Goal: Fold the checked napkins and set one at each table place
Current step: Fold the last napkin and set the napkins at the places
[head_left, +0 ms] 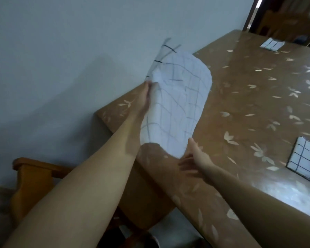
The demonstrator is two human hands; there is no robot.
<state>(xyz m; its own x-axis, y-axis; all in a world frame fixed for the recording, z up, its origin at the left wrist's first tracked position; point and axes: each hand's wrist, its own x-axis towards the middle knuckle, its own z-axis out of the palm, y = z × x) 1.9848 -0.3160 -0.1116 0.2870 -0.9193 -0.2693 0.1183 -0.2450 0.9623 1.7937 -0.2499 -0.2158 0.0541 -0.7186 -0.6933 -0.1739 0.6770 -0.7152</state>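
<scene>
Our left hand (144, 97) grip pinches the white checked cloth napkin (177, 104) aloft above the brown leaf-patterned table (240, 104) for folding; our right hand (195, 158), spread loose, reaches its hem.

Wooden chair (32, 185) by grey wall (61, 51); doorway (283, 17) beyond.

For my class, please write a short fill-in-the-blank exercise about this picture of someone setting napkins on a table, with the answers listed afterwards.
1. The left hand grips the unfolded checked napkin while the right hand is ____ beneath its lower edge.
2. Besides the held one, ____ folded napkins lie on the table: the near napkin and the far napkin.
3. The table's brown cover is printed with pale ____.
4. A wooden ____ stands at the table's near-left corner.

Answers: open; two; leaves; chair
</scene>
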